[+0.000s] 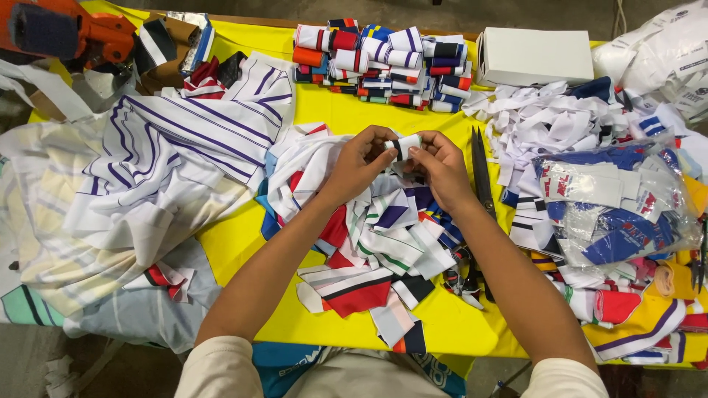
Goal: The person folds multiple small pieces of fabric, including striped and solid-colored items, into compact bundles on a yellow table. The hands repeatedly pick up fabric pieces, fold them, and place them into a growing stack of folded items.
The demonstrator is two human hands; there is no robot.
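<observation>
My left hand and my right hand meet over the middle of a yellow table. Together they pinch a small white and black fabric strip, rolled tight between the fingertips. Just below the hands lies a loose pile of fabric strips in white, red, green, blue and black. At the far edge sits a stack of rolled fabric strips in many colours.
Black scissors lie right of my right hand. A white box stands at the back right, above white scraps. A clear plastic bag of pieces is at right. Striped white cloth drapes left; an orange tool sits top left.
</observation>
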